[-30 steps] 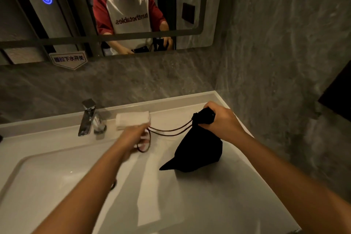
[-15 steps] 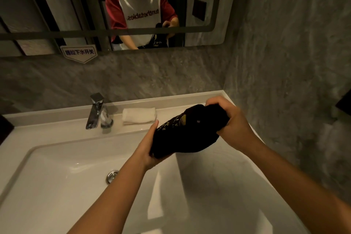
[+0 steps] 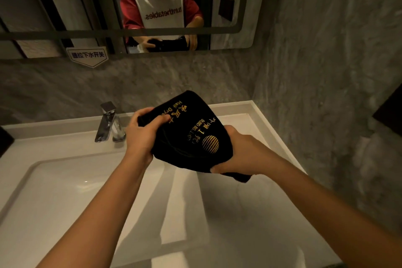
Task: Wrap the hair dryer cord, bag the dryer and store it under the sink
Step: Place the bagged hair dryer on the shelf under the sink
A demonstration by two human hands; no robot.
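Observation:
A black cloth drawstring bag [image 3: 191,135] with gold lettering and a gold striped emblem hangs in the air above the white sink counter [image 3: 256,213]. My left hand [image 3: 143,132] grips its upper left end, thumb laid over the cloth. My right hand [image 3: 237,152] holds the lower right end from underneath. The bag looks full; the hair dryer itself and its cord are hidden inside. The drawstrings do not show.
A chrome faucet [image 3: 106,122] stands at the back left, above the sink basin [image 3: 54,191]. A mirror [image 3: 130,6] with a white sticker [image 3: 89,55] on its lower edge hangs on the back wall. A grey stone wall [image 3: 326,72] closes the right side.
The bag has left the counter and been turned flat between both hands, printed side up. My left hand let go of the drawstrings and took the bag's end.

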